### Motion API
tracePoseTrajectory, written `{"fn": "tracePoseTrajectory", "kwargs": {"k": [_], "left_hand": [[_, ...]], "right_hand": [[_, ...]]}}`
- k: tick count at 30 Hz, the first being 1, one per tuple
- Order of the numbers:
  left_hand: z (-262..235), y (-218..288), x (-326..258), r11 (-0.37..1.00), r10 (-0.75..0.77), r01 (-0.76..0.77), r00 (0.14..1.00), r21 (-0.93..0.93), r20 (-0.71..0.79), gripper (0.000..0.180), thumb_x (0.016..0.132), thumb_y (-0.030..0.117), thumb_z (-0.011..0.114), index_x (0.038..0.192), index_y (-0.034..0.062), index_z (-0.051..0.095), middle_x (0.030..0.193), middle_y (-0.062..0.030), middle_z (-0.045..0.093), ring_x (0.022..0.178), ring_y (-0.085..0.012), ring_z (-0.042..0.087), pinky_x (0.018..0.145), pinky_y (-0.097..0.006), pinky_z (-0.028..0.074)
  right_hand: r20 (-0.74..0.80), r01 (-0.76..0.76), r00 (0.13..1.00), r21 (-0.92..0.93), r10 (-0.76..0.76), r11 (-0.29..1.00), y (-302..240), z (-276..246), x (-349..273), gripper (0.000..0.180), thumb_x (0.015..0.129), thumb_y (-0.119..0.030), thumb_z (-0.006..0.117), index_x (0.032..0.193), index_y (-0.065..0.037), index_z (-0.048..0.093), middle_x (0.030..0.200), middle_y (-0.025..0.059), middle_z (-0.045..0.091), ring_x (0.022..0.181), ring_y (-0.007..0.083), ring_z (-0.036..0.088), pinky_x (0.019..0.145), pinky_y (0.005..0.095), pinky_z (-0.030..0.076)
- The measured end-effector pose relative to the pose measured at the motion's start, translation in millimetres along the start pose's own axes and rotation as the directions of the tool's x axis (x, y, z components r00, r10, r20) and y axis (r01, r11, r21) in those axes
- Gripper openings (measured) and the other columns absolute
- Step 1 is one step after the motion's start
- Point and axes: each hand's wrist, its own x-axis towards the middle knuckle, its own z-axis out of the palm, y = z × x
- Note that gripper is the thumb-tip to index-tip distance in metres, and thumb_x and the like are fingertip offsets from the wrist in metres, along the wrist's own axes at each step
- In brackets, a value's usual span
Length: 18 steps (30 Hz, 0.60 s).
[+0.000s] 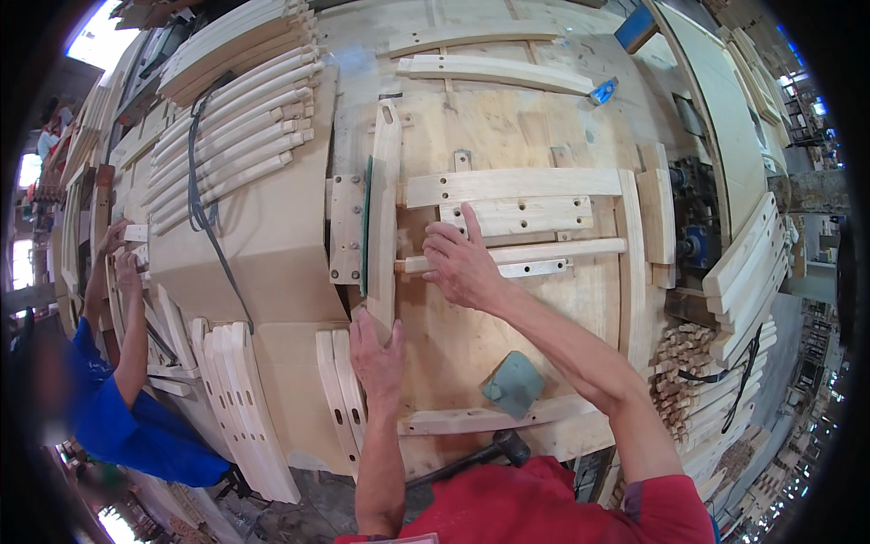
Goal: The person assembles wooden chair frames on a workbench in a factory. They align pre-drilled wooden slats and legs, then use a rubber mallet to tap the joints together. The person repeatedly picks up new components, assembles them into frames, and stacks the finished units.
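Note:
A long pale wooden slat (387, 181) stands lengthwise beside a green-edged stop, with a slot at its far end. My left hand (376, 358) closes on its near end, thumb on the right side and fingers on the left. A narrow wooden crossbar (562, 252) reaches from near that slat to an upright wooden slat (633, 263) on the right. Curled over the crossbar's left end is my right hand (464, 261), its index finger raised. Beyond it lie a wider wooden rail (526, 186) and a drilled wooden block (544, 218).
A grey-green pad (514, 385) lies near me, with a black-headed mallet (509, 448) at the table's front edge. Stacked wooden parts (245, 136) sit at left, more (748, 272) at right. A co-worker in blue (136, 417) handles wood at far left.

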Motion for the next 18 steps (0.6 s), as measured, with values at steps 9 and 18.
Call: {"fn": "tracePoseTrajectory", "kwargs": {"k": [9, 18], "left_hand": [[3.1, -2.3, 0.9, 0.999, 0.023, -0.022, 1.0, -0.03, 0.016, 0.057, 0.086, 0.016, 0.079, 0.131, -0.0099, 0.054, 0.109, -0.0263, 0.06, 0.1, -0.0454, 0.06, 0.085, -0.05, 0.051], [3.7, -4.2, 5.1, 1.0, 0.012, -0.012, 0.999, -0.018, 0.035, 0.057, 0.086, 0.015, 0.079, 0.131, -0.0104, 0.054, 0.112, -0.0273, 0.061, 0.097, -0.0466, 0.061, 0.083, -0.05, 0.052]], "right_hand": [[-0.048, 0.042, 0.998, 0.075, -0.039, 0.996, 3.5, 0.7, -0.1, 0.031, 0.081, -0.024, 0.076, 0.1, -0.001, 0.067, 0.108, 0.0046, 0.061, 0.128, 0.0223, 0.05, 0.124, 0.0643, 0.013], [-0.042, 0.002, 0.999, 0.042, 0.0, 0.999, 2.2, 2.1, -0.2, 0.034, 0.08, -0.024, 0.077, 0.104, -0.002, 0.066, 0.111, 0.0048, 0.062, 0.129, 0.0226, 0.05, 0.125, 0.061, 0.014]]}}
